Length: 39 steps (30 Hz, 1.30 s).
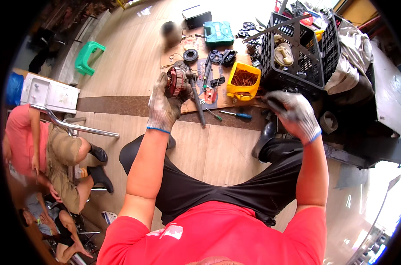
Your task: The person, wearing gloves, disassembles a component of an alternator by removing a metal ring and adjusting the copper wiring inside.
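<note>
My left hand (160, 106), in a soiled knit work glove, is closed around a motor stator (175, 82) with reddish copper windings. Just right of it a hammer (197, 99) rests, its handle pointing toward me. My right hand (294, 112), gloved alike, is raised to the right of a yellow cut-open container (243, 95) that holds reddish-brown copper scraps (244, 78). The right fingers are curled, and whatever they hold, if anything, is blurred and dark. A blue-handled screwdriver (240, 115) and a smaller green-handled one (216, 115) lie between my hands.
A cardboard sheet (229, 102) carries black motor parts, a dark ring (190, 55) and a teal tool case (219, 33). Black crates (313, 73) stand at right. A green stool (88, 57) is at far left; two seated people (61, 145) are on the left.
</note>
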{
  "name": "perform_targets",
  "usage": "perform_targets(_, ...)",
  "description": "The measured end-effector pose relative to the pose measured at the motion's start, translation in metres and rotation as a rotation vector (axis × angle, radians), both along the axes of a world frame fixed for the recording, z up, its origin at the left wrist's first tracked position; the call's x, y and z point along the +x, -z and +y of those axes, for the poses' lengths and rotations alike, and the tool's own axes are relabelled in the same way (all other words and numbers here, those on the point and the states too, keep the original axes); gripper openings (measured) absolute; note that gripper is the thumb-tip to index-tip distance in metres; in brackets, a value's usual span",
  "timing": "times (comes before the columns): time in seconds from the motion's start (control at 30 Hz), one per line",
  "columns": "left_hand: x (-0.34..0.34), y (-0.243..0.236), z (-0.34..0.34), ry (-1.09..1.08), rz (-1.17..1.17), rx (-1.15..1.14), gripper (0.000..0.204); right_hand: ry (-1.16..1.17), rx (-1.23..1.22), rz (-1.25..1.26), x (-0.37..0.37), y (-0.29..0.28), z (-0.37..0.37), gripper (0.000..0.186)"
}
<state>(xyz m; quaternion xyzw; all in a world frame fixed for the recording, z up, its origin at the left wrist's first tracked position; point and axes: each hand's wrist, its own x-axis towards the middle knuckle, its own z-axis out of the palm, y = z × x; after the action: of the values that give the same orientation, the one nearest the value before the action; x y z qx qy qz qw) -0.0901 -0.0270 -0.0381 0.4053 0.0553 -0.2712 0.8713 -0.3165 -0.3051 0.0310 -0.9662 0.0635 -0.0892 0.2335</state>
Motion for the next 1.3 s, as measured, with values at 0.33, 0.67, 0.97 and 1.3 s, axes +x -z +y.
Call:
perform_targets(0.33, -0.008, -0.002, -0.014, 0.028, 0.196, 0.077, 0.048, 0.732, -0.355, -0.014, -0.256, 0.001, -0.040, 0.019)
perform_targets(0.67, -0.030, 0.004, -0.036, 0.083, 0.119, -0.007, 0.025, 0.203, 0.547, -0.486, -0.149, -0.064, 0.109, 0.049)
perform_targets(0.97, -0.039, -0.001, -0.037, -0.031, -0.241, 0.234, 0.052, 0.091, -0.006, -0.364, 0.081, 0.019, 0.149, 0.062)
perform_targets(1.3, -0.040, -0.015, -0.025, -0.034, -0.347, 0.222, 0.052, 0.199, -0.051, -0.016, 0.074, 0.004, 0.159, 0.023)
